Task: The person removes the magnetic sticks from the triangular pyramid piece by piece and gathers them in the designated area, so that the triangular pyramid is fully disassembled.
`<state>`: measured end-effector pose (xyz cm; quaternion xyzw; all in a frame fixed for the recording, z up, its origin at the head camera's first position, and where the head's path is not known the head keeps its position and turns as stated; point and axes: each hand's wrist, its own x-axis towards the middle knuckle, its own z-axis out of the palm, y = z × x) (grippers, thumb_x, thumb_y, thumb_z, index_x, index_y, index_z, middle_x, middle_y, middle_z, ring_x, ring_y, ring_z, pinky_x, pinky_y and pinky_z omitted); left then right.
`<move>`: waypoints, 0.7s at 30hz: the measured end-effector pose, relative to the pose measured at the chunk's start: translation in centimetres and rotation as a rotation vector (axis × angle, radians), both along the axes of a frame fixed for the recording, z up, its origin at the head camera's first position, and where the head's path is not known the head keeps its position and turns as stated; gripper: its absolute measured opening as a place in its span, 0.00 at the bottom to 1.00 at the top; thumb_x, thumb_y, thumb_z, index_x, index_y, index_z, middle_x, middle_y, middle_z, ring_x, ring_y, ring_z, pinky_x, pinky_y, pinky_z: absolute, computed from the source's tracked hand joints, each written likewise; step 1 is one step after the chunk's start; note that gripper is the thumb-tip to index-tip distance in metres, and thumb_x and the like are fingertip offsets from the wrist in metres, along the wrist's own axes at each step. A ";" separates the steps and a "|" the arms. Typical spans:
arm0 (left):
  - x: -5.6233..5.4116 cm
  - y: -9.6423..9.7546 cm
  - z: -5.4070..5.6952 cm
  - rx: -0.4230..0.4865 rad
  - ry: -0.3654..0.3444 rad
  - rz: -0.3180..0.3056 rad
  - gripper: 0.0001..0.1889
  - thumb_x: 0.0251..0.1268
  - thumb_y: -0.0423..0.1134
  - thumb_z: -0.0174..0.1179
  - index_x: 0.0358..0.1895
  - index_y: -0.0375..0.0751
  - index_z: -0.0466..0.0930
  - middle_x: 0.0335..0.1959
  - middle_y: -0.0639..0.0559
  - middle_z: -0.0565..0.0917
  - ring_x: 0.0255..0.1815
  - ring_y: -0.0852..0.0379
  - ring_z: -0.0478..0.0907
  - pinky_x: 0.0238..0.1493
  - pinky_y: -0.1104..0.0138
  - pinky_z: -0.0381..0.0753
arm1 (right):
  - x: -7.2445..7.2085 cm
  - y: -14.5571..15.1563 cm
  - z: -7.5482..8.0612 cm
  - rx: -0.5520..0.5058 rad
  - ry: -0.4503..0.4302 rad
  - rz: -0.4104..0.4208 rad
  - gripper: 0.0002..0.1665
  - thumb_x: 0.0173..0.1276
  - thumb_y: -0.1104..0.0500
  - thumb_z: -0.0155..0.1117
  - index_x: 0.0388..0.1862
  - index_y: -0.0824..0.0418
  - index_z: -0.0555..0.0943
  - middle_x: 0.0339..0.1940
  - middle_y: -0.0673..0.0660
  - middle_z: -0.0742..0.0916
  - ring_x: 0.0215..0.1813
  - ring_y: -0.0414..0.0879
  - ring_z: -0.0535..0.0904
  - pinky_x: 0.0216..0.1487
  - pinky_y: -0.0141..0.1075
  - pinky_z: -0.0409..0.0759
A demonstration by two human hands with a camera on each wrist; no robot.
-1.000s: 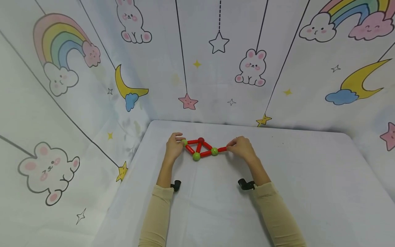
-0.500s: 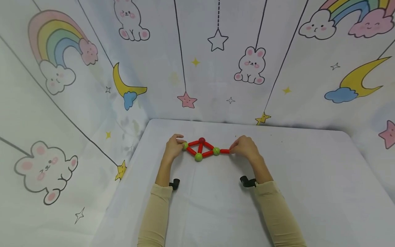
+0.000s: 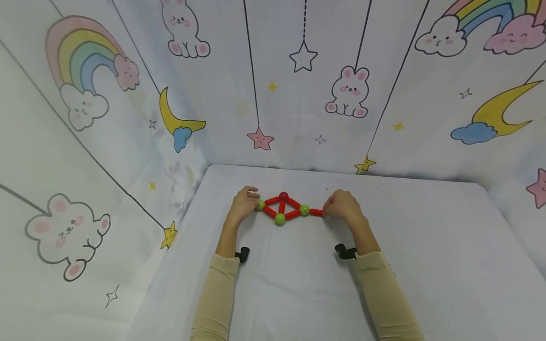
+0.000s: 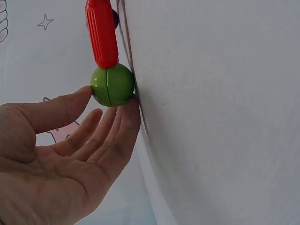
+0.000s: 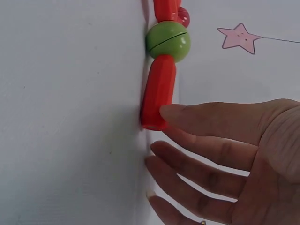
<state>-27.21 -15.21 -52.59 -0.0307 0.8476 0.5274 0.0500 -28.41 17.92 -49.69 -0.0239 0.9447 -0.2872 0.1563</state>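
A flat diamond of red magnetic rods and balls lies on the white table in the head view. Its corners are a dark red ball (image 3: 283,195) at the back, a green ball (image 3: 279,219) in front, and one more green ball at each side. One rod crosses its middle. My left hand (image 3: 245,204) pinches the left green ball (image 4: 113,85) between thumb and fingertips. A single red rod (image 5: 159,91) sticks out from the right green ball (image 5: 168,40). My right hand (image 3: 343,206) pinches that rod near its free end, thumb on one side; the other fingers are loosely bent.
The white-covered table (image 3: 294,284) stretches in front of and to the right of the hands. Its back edge meets a printed cloth wall (image 3: 294,113) with bunnies, stars and rainbows. Each wrist carries a small black camera (image 3: 344,251).
Both hands and the whole linked shape have shifted slightly right and toward the front. The left corner has come lower, and the tail rod now tilts slightly down to the right. Both grips stay the same.
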 end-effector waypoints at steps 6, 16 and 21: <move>0.0 -0.2 0.1 0.061 -0.019 0.005 0.28 0.67 0.25 0.63 0.70 0.31 0.72 0.65 0.35 0.79 0.61 0.42 0.81 0.51 0.55 0.87 | 0.8 -0.9 0.9 -0.027 0.119 0.015 0.18 0.66 0.57 0.74 0.53 0.63 0.88 0.47 0.59 0.89 0.48 0.56 0.82 0.46 0.48 0.83; 0.0 -0.5 -0.1 0.133 -0.029 -0.005 0.30 0.64 0.22 0.64 0.71 0.33 0.72 0.67 0.34 0.77 0.60 0.40 0.81 0.48 0.54 0.89 | 2.3 -6.0 0.9 -0.218 0.281 0.059 0.19 0.68 0.58 0.73 0.57 0.63 0.86 0.53 0.63 0.89 0.53 0.56 0.86 0.48 0.48 0.87; 0.1 -0.6 0.0 0.204 -0.058 -0.008 0.31 0.64 0.19 0.64 0.72 0.34 0.72 0.69 0.32 0.75 0.60 0.39 0.81 0.48 0.54 0.89 | 2.3 -8.8 0.7 -0.313 0.327 0.076 0.21 0.67 0.61 0.74 0.59 0.62 0.85 0.54 0.60 0.89 0.54 0.56 0.87 0.48 0.48 0.88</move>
